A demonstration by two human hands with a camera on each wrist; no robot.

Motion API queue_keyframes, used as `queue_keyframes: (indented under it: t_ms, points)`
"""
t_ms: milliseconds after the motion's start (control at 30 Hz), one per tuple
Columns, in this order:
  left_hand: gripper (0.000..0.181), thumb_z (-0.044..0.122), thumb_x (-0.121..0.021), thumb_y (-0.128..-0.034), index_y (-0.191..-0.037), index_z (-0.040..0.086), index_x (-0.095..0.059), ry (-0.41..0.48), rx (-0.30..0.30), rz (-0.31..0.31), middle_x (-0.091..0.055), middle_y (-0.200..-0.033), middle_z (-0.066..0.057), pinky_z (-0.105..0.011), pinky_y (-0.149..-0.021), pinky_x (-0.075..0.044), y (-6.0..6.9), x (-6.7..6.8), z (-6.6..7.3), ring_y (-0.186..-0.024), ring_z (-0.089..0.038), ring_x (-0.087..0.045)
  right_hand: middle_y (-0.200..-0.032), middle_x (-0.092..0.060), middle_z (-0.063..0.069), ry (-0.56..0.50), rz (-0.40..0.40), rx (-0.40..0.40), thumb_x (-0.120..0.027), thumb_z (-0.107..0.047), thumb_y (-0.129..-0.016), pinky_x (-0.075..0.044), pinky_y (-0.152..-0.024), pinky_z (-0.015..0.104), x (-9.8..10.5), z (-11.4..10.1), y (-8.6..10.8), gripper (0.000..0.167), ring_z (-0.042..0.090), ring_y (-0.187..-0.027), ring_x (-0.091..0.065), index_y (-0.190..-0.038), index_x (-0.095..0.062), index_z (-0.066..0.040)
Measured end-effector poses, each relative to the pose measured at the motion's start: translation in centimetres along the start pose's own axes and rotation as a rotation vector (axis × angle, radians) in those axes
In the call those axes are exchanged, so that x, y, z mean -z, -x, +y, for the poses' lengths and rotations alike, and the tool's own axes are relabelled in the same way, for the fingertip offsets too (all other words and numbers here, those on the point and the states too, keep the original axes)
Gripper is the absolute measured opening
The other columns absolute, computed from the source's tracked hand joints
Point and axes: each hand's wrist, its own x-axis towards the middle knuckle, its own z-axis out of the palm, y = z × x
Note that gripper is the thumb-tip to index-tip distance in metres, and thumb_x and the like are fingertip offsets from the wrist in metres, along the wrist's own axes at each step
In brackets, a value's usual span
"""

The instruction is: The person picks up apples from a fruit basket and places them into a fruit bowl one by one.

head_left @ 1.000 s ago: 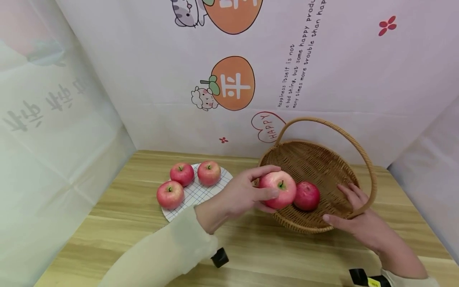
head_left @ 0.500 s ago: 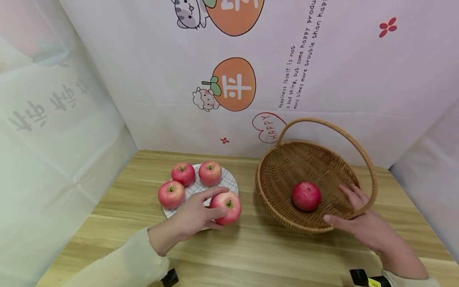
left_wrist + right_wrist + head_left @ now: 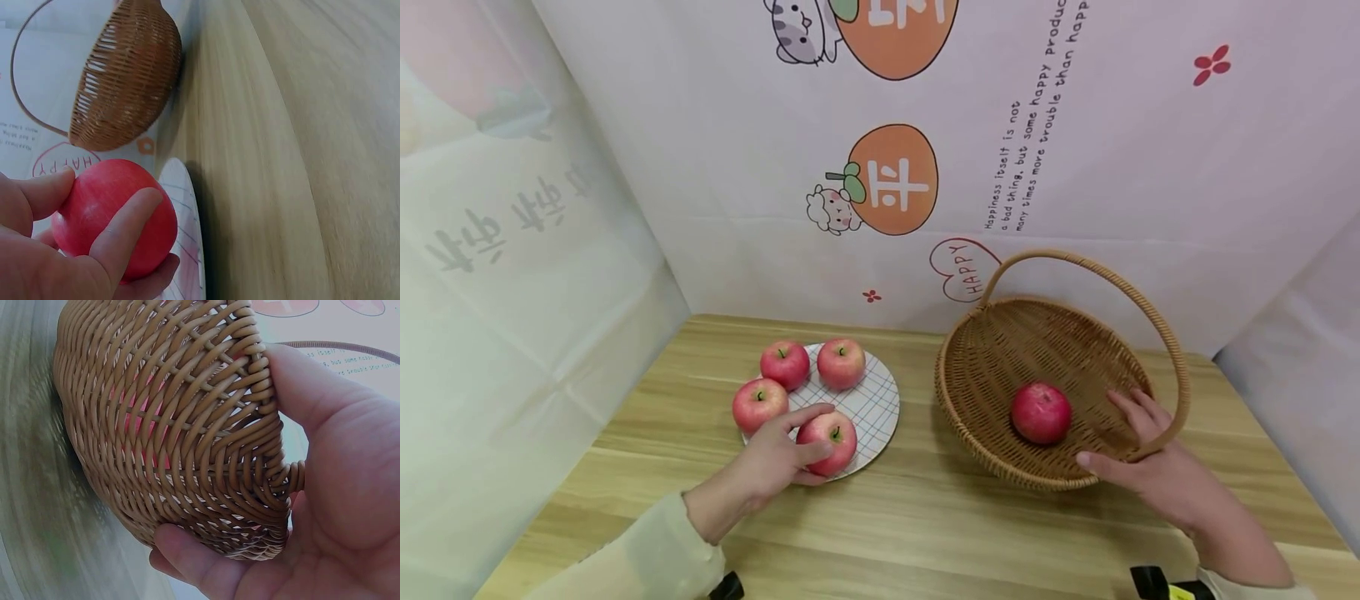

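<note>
My left hand (image 3: pixel 771 461) grips a red apple (image 3: pixel 837 442) at the front of the white checked plate (image 3: pixel 877 408). In the left wrist view the fingers curl round the apple (image 3: pixel 112 206) just over the plate's edge (image 3: pixel 181 187); whether it touches the plate I cannot tell. Three more apples sit around the plate's left and back, one of them the front-left apple (image 3: pixel 758 406). At the right, my right hand (image 3: pixel 1168 475) holds the rim of the wicker basket (image 3: pixel 1037 333) beside the handle's base. Inside the basket lies a single darker red apple (image 3: pixel 1042 413).
The basket's tall arched handle (image 3: pixel 1120 279) rises above its right side. Behind the wooden table (image 3: pixel 880 533) hangs a white printed cloth (image 3: pixel 737 167), with more cloth at both sides. Bare wood lies between plate and basket.
My left hand has carried the apple leftward from above the basket's left rim to the plate. My right hand has stayed on the basket, and the other apple remains inside.
</note>
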Motion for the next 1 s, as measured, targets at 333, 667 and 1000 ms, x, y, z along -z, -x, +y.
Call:
queue_keyframes:
  t_ms: [333, 667, 1000]
  points:
    - [0.058, -0.001, -0.070, -0.0913, -0.145, 0.006, -0.051, -0.084, 0.013, 0.072, -0.043, -0.141, -0.022, -0.046, -0.070, -0.059, -0.26, 0.17, -0.57, -0.100, -0.029, -0.064, -0.157, 0.020, 0.030, 0.015, 0.001, 0.006, -0.070, -0.040, -0.094, -0.029, -0.083, 0.081, -0.03, -0.30, -0.03, 0.101, 0.071, -0.130, -0.006, -0.160, -0.002, -0.005]
    - [0.057, 0.002, -0.070, -0.0916, -0.145, 0.010, -0.052, -0.210, 0.021, 0.112, -0.045, -0.140, -0.020, -0.042, -0.069, -0.059, -0.60, -0.07, -0.43, -0.102, -0.029, -0.061, -0.157, 0.020, 0.029, 0.001, 0.001, 0.007, -0.070, -0.040, -0.094, -0.026, -0.085, 0.081, -0.03, -0.35, 0.06, 0.101, 0.069, -0.132, -0.003, -0.159, -0.002, -0.005]
    - [0.060, 0.002, -0.069, -0.0929, -0.148, 0.012, -0.049, -0.282, 0.020, 0.162, -0.044, -0.140, -0.021, -0.039, -0.066, -0.059, -0.73, 0.23, -0.45, -0.091, -0.024, -0.063, -0.157, 0.018, 0.030, 0.008, 0.007, 0.015, -0.071, -0.040, -0.093, -0.028, -0.084, 0.081, -0.16, -0.16, -0.04, 0.101, 0.069, -0.132, -0.005, -0.160, -0.004, -0.005]
